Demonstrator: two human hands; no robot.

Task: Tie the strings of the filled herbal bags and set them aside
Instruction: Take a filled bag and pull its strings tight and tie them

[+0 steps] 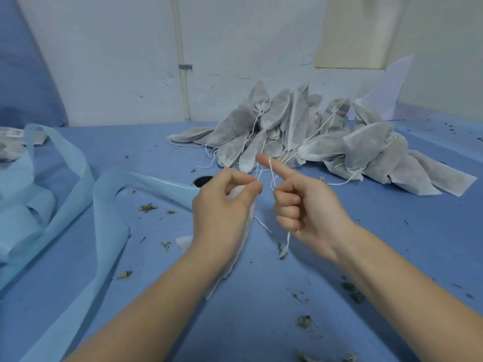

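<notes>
Two bare hands work at knotting the drawstring of a filled herbal bag above a blue table.

The left hand [226, 202] grips the white bag [236, 259] by its neck, thumb and finger pinching one string [271, 176] end. The right hand [300, 202] curls around the other end, looped over its outstretched forefinger. A pile of bags [313, 137] lies well beyond. The loop could slip off the fingertip if tension slackens, undoing the half-made knot; a loosened neck might spill herbs.

Two hands [227, 202] at work, one white bag [235, 259] held, one heap of filled bags [313, 142] too tangled to count, one blue strip [109, 205].
</notes>
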